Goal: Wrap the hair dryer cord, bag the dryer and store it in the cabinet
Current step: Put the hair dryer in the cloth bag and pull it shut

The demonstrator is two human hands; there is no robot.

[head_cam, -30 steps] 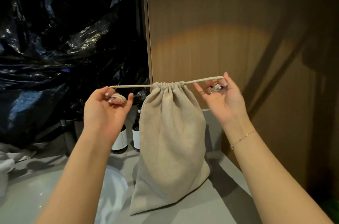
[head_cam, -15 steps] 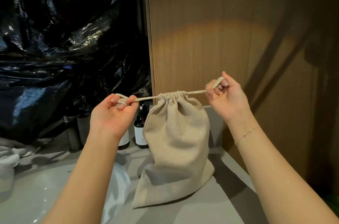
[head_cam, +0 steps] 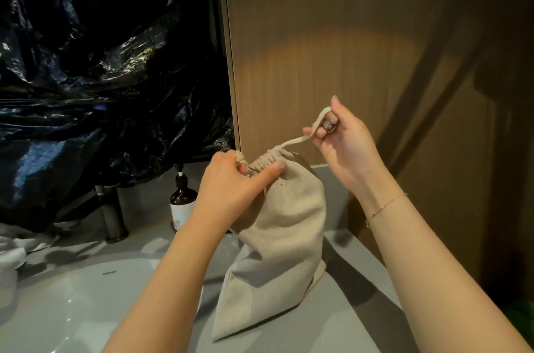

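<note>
Bag (head_cam: 277, 243) first: the beige cloth drawstring sack stands on the grey surface (head_cam: 355, 321), bottom edge resting there, leaning a little with its gathered neck toward the upper left, just in front of the wooden cabinet panel (head_cam: 332, 49). The neck is cinched into tight pleats. Whatever is inside stays hidden by the cloth.

Your left hand (head_cam: 231, 188) is at that neck, fingers curled around the bunched fabric and the drawstring end on its side, thumb laid across the front of the pleats. Your right hand (head_cam: 344, 139) sits higher and to the right, well above the bag's shoulder, pinching the drawstring (head_cam: 294, 141); the flat cord runs up from the gathers to your fingertips and loops over your curled fingers. The cord between neck and fingers looks fairly taut. A thin bracelet (head_cam: 387, 205) circles your right wrist.

Left of the bag, partly behind your left forearm, stands a brown pump bottle (head_cam: 180, 202) with a pale label. Further left a dark metal tap (head_cam: 112, 214) rises from the surface, and the white sink basin (head_cam: 72, 306) curves below it. White cloth (head_cam: 14, 251) is bunched at the far left edge. Crumpled black plastic sheeting (head_cam: 101, 78) covers the wall behind.
</note>
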